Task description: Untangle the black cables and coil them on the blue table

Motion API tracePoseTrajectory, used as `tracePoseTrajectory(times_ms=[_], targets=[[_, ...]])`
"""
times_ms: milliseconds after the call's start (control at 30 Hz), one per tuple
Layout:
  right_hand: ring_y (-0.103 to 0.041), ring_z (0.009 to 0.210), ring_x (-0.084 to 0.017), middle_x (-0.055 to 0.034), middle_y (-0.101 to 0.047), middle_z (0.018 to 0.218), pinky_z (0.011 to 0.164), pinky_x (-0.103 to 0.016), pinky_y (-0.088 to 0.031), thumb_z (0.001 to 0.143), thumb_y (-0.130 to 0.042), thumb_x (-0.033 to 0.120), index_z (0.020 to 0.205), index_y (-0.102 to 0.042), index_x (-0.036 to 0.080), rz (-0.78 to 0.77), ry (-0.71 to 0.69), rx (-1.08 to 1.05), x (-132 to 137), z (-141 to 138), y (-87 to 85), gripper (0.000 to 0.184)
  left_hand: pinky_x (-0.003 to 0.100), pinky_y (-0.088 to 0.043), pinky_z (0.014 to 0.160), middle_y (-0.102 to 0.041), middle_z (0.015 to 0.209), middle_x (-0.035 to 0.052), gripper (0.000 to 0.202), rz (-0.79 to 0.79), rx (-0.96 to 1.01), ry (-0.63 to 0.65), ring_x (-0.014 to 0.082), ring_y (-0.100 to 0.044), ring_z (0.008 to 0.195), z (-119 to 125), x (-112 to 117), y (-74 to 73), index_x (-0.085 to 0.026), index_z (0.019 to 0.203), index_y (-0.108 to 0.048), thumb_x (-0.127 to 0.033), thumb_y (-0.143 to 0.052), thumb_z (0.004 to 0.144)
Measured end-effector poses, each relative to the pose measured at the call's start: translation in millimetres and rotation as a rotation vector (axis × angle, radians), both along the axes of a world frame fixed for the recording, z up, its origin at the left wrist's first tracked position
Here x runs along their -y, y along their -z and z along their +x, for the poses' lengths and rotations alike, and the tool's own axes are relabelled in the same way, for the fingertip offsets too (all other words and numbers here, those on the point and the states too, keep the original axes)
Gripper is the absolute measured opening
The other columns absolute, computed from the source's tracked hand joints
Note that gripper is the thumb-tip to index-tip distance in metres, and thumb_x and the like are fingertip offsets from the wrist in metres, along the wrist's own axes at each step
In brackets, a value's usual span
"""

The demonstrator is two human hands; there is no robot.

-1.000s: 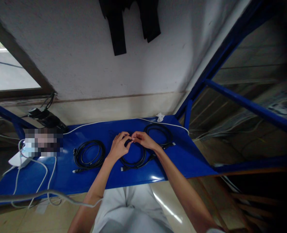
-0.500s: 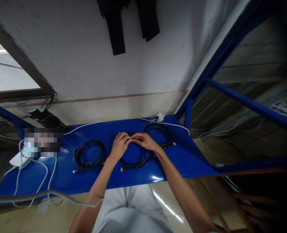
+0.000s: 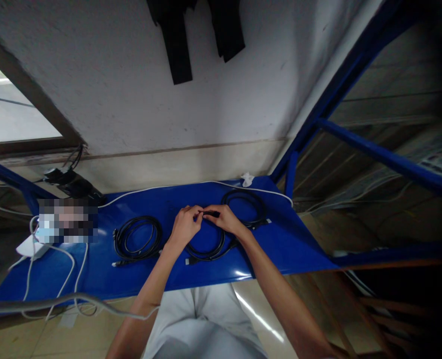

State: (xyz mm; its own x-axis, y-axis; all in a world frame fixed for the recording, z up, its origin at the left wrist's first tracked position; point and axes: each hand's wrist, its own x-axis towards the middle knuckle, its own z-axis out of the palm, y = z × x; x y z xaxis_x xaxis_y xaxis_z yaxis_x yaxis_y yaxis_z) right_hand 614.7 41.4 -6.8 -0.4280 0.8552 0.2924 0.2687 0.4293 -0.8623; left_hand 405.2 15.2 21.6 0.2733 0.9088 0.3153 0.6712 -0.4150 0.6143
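On a blue table, my left hand (image 3: 186, 224) and my right hand (image 3: 225, 219) meet at the far side of the middle coil of black cable (image 3: 206, 258). Fingers and thumbs of both hands are pinched together there, closed on the cable. Between them shows a short dark stretch, too small to tell whether it is cable or a tie. A plug end (image 3: 189, 261) of this coil lies towards me. Left of my hands sits another coiled black cable (image 3: 158, 244), its plugs on the table. A third black coil (image 3: 263, 204) lies beyond my right hand.
A white cord (image 3: 146, 190) runs along the back of the blue table (image 3: 292, 244). White crumpled paper (image 3: 247, 179) lies at the back right. Far left are a white power strip (image 3: 30, 247) with cords and a black object (image 3: 75, 183). A grey cable (image 3: 56, 300) crosses in front.
My fingers have shifted slightly at the top of the middle coil, and more of the dark stretch shows by my right fingers. The coils have stayed in place.
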Motion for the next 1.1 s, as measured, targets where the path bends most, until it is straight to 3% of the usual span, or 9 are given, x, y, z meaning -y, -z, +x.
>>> tracePoseTrajectory(times_ms=[133,233,367,533,700,867,1100], targets=[[-0.076,0.115,-0.028,-0.0108,-0.081,0.124,0.106,-0.043,-0.056,0.097,-0.070,0.025,0.125,-0.078,0.021,0.065,-0.003,0.111,1.3,1.4,-3.5,0.029,0.028,-0.054,0.074,-0.078,0.084,0.0030,0.016,-0.118,-0.022,0.002,0.0173,-0.073,0.077,-1.0,-4.2,5.2,-0.022,0.101,-0.075,-0.017,-0.061,0.099],[-0.070,0.129,-0.031,-0.0147,-0.076,0.135,0.115,-0.051,-0.051,0.096,-0.074,0.022,0.133,-0.075,0.020,0.180,0.055,0.223,13.2,3.3,-14.0,0.038,0.026,-0.051,0.069,-0.077,0.079,0.0027,0.020,-0.161,-0.067,0.021,0.0163,-0.072,0.071,-2.3,-6.2,7.1,-0.021,0.095,-0.075,-0.011,-0.058,0.097],[-0.067,0.130,-0.030,-0.0133,-0.074,0.135,0.117,-0.051,-0.048,0.099,-0.078,0.038,0.135,-0.074,0.024,0.230,0.057,0.235,54.5,8.3,-33.6,0.038,0.031,-0.053,0.081,-0.077,0.085,0.0064,0.022,-0.126,-0.146,0.028,0.0212,-0.074,0.085,-1.7,-6.2,6.2,-0.021,0.095,-0.074,-0.011,-0.055,0.100],[-0.064,0.130,-0.030,-0.0089,-0.075,0.132,0.115,-0.046,-0.048,0.080,-0.093,0.056,0.131,-0.077,0.030,0.148,-0.086,0.314,111.8,14.0,-34.7,0.059,0.041,-0.051,0.096,-0.074,0.089,0.0108,0.021,-0.047,-0.264,0.047,0.0263,-0.070,0.093,2.0,-3.1,10.0,-0.019,0.097,-0.070,-0.011,-0.051,0.103],[-0.067,0.115,-0.025,-0.0076,-0.075,0.120,0.108,-0.045,-0.048,0.099,-0.078,0.044,0.125,-0.080,0.031,0.167,-0.097,0.398,126.2,12.8,-21.1,0.029,0.046,-0.048,0.101,-0.070,0.100,0.0140,0.023,0.046,-0.344,0.015,0.0293,-0.063,0.103,5.1,3.3,14.3,-0.018,0.101,-0.068,-0.024,-0.047,0.109],[-0.064,0.109,-0.024,-0.0074,-0.072,0.112,0.104,-0.044,-0.047,0.105,-0.071,0.038,0.128,-0.077,0.028,0.220,-0.099,0.459,125.6,7.7,-23.3,0.027,0.048,-0.046,0.102,-0.063,0.122,0.0179,0.024,0.103,-0.373,-0.020,0.0318,-0.057,0.115,2.5,5.7,15.1,-0.017,0.110,-0.067,-0.034,-0.050,0.110],[-0.061,0.105,-0.025,-0.0091,-0.068,0.109,0.097,-0.042,-0.050,0.106,-0.065,0.021,0.116,-0.075,0.022,0.316,-0.080,0.562,135.3,-3.4,-31.5,0.014,0.040,-0.050,0.096,-0.064,0.110,0.0119,0.026,0.085,-0.359,0.012,0.0256,-0.062,0.103,-0.8,5.3,16.0,-0.018,0.109,-0.063,-0.032,-0.041,0.113]])
